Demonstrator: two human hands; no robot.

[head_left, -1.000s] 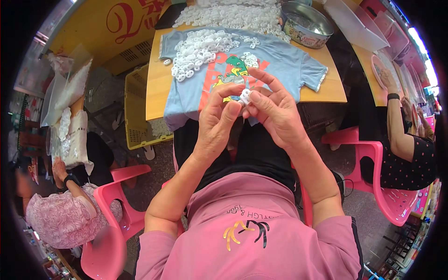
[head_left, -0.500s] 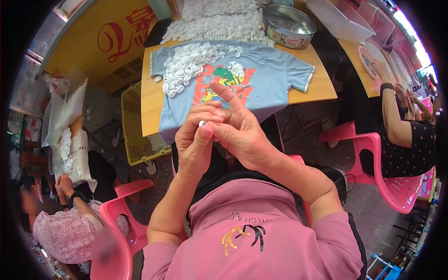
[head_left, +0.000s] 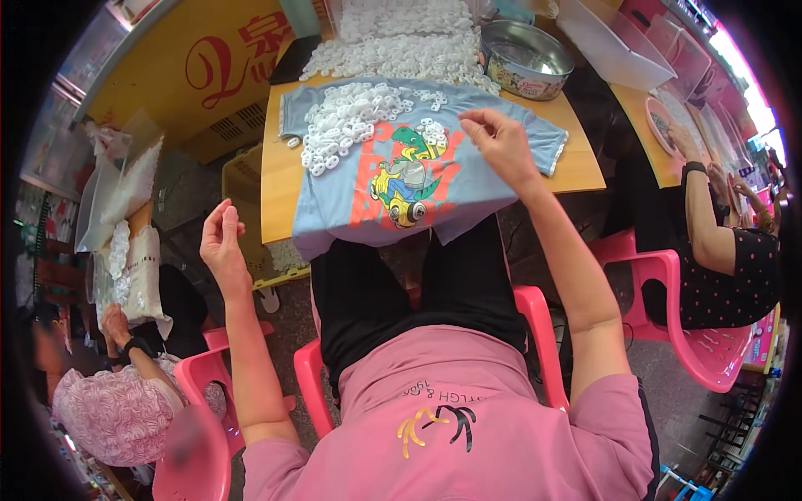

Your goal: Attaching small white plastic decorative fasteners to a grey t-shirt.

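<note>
Well, what does your head view show from out there?

I see the left hand (head_left: 223, 240) off beside the tabletop (head_left: 581, 171), its fingers bent. I can't tell whether that grip is closed, or whether anything is in it.

And the right?

I have the right hand (head_left: 501, 150) above the light-blue T-shirt (head_left: 326, 209), fingertips bunched near a small cluster of white pieces (head_left: 432, 135). I can't tell if that grip is closed either.

Where are the other pieces?

I find a larger pile (head_left: 338, 125) on the shirt's far left part, and a broad heap (head_left: 401, 57) behind it, just beside a round tin (head_left: 525, 82).
</note>
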